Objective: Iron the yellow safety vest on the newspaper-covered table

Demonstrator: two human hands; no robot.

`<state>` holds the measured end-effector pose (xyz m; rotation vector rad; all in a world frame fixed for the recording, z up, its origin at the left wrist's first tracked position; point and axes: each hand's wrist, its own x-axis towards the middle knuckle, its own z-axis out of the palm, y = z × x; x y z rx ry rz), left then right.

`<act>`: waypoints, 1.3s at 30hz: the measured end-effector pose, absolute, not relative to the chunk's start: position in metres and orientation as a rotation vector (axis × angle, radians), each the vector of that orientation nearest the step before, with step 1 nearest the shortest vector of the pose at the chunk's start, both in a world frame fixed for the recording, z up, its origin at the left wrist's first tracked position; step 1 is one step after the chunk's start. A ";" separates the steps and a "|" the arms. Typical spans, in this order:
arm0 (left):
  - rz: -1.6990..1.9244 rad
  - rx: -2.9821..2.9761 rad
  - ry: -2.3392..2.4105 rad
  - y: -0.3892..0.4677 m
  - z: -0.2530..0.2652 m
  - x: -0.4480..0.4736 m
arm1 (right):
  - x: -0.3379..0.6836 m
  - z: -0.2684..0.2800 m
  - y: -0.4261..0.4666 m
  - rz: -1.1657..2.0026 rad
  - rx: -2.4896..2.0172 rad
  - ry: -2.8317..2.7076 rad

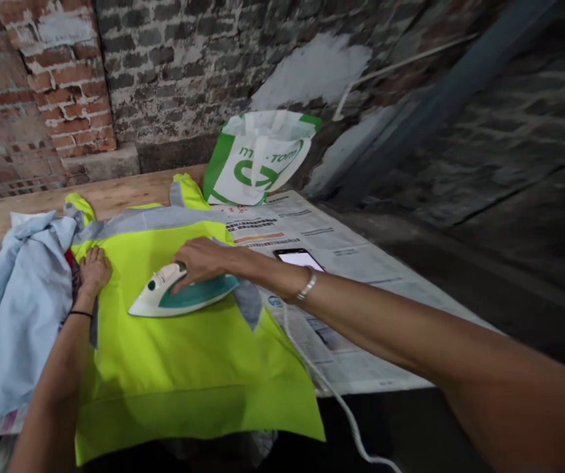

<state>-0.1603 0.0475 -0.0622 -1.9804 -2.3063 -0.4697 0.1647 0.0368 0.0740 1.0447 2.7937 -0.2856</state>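
Note:
A neon yellow garment with grey bands lies spread over the table, its lower edge hanging past the front. Wrapped round the handle of a white and teal iron is my right hand. The iron's soleplate rests on the middle of the garment, its tip pointing left. My left hand lies flat on the garment's left edge with fingers stretched out. A light blue cloth is bunched just left of that hand.
Newspaper sheets cover the wooden table. A phone lies beyond my right forearm. A white and green bag stands at the back. The iron's white cord drops over the front edge. A brick wall rises behind.

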 end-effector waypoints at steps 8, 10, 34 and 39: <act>-0.596 -2.074 -2.212 0.017 -0.061 -0.169 | 0.176 0.076 -0.037 -0.238 1.030 2.752; -0.609 -2.096 -2.187 -0.003 -0.067 -0.173 | 0.167 0.074 -0.031 -0.205 1.117 2.764; -0.686 -2.202 -2.176 -0.022 -0.099 -0.197 | 0.106 0.070 0.052 -0.220 1.139 2.802; -0.656 -2.197 -2.173 -0.022 -0.087 -0.193 | 0.116 0.077 -0.001 -0.248 0.997 2.818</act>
